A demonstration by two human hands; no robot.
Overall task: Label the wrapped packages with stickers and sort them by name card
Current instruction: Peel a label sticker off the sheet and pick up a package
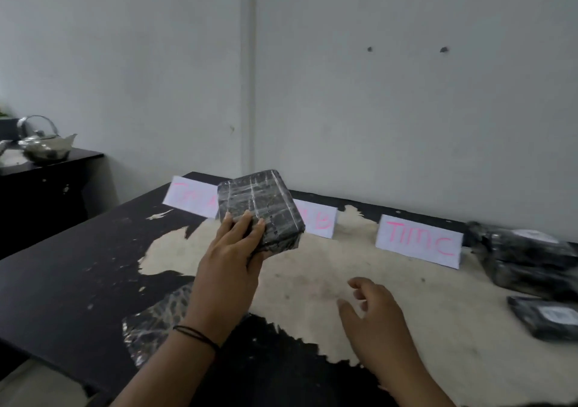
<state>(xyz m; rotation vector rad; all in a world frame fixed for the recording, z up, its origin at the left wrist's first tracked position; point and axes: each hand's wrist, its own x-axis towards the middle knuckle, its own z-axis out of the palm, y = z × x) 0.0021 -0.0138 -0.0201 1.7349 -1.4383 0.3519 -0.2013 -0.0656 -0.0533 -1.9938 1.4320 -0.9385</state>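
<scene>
My left hand [233, 250] grips a dark, plastic-wrapped boxy package [266, 206] and holds it tilted in the air above the table, in front of the left and middle name cards. My right hand [372, 309] hovers just above the worn table top with its fingers loosely spread, holding nothing. Three white folded name cards with pink lettering stand along the back: a left card [187, 200], a middle card [319, 222] partly hidden by the package, and a right card [419, 240]. A flat wrapped package [156, 322] lies under my left forearm.
A stack of dark wrapped packages [525, 256] sits at the right edge, with another labelled package [547, 316] nearer me. The dark table [62, 275] has a peeled pale patch. A metal teapot [47, 146] stands on a black cabinet at far left. A white wall rises behind.
</scene>
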